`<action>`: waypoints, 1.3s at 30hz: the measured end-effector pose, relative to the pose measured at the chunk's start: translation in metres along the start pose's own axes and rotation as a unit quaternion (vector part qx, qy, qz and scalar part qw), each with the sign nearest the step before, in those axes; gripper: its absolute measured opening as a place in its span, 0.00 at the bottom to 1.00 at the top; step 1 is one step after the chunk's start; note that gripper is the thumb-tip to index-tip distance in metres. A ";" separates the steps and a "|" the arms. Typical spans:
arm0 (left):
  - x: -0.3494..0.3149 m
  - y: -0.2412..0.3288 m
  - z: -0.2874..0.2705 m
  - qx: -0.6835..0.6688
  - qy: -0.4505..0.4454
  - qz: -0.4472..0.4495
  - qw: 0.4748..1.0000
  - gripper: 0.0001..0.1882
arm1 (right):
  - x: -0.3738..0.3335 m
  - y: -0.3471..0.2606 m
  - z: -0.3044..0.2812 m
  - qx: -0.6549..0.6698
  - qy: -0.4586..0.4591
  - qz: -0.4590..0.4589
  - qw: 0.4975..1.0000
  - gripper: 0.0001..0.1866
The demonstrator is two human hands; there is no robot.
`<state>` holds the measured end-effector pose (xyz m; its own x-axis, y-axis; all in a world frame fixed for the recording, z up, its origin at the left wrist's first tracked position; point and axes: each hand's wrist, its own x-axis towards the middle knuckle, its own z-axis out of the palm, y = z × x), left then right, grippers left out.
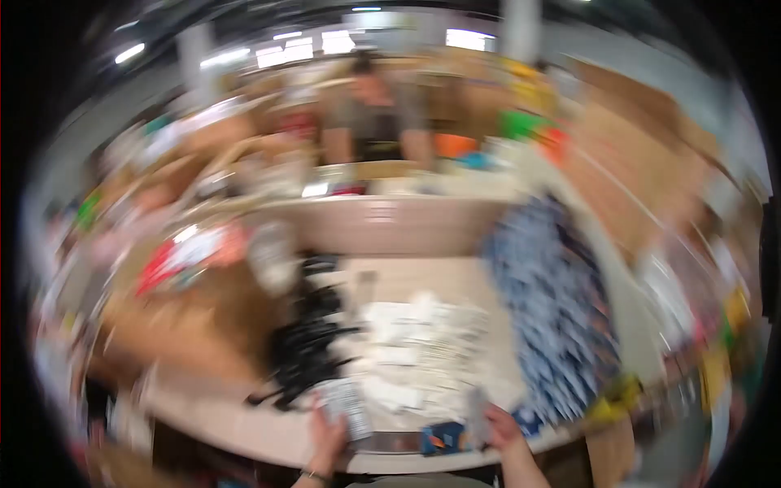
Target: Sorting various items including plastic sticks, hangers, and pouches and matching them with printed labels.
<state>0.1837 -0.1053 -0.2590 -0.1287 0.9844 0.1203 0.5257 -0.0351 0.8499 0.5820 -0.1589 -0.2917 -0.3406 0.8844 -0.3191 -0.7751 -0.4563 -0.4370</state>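
Note:
Motion blur smears much of the picture. Near the front edge of the table, my left hand (327,437) grips a flat, pale rectangular piece with grey markings (345,408). To its right, my right hand (506,429) is closed on a thin grey flat piece (477,413) held on edge. Between the hands a dark blue packet with orange spots (443,438) lies at the table edge. Beyond them spreads a pile of white flat pieces (415,346). A heap of black items (307,346) is to its left, and many overlapping blue-grey packets (553,317) are to its right.
An open cardboard box (191,313) with a red and white bag (191,254) on it stands left. A low partition (382,226) closes the table's far side. Behind it a person (376,110) works among cartons. A large cardboard sheet (643,154) leans at right.

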 end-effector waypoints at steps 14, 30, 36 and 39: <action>-0.013 0.011 -0.018 -0.039 0.028 -0.075 0.996 0.39 | 0.001 0.002 0.055 0.001 0.195 0.072 0.978 0.16; -0.013 0.000 -0.019 -0.123 0.048 -0.053 0.990 0.39 | 0.014 0.017 0.012 0.064 -0.040 -0.013 0.997 0.20; 0.009 0.020 -0.021 -0.268 0.042 -0.069 0.960 0.35 | 0.006 0.009 0.017 0.050 -0.060 -0.029 0.996 0.18; 0.024 0.047 -0.030 -0.282 0.031 -0.044 0.958 0.30 | 0.006 0.009 0.029 0.031 -0.052 -0.061 0.996 0.23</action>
<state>0.1801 -0.0886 -0.2003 -0.2110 0.9761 0.0514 -0.0256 -0.0581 0.9980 0.5579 -0.1548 -0.2728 -0.2920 0.9401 -0.1760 -0.8443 -0.3398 -0.4144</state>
